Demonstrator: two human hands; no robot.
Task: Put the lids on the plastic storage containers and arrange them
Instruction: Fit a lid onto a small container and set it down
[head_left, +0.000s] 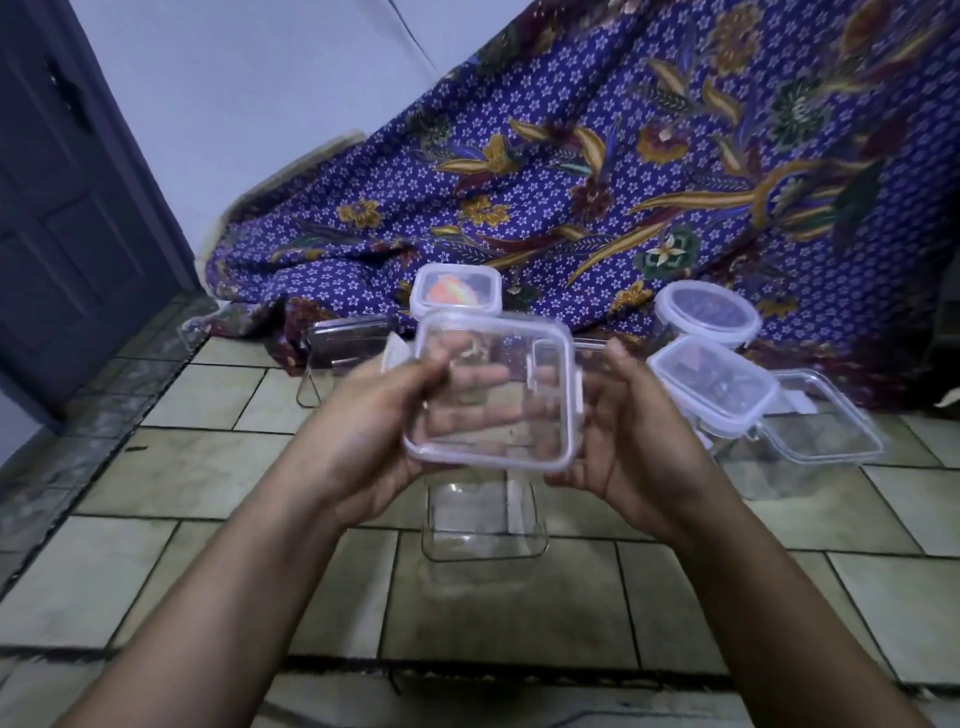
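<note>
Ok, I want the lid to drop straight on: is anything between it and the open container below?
Nothing but the person's own fingers, seen through the lid. The left hand and right hand hold it over the container on the tiles.

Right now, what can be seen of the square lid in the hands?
The square lid is clear plastic with a whitish rim, rounded corners and latch flaps on its right side, blurred. It hangs tilted toward the camera above an open clear container on the tiled floor. The left hand grips its left edge and shows through it; the right hand holds its right edge.
</note>
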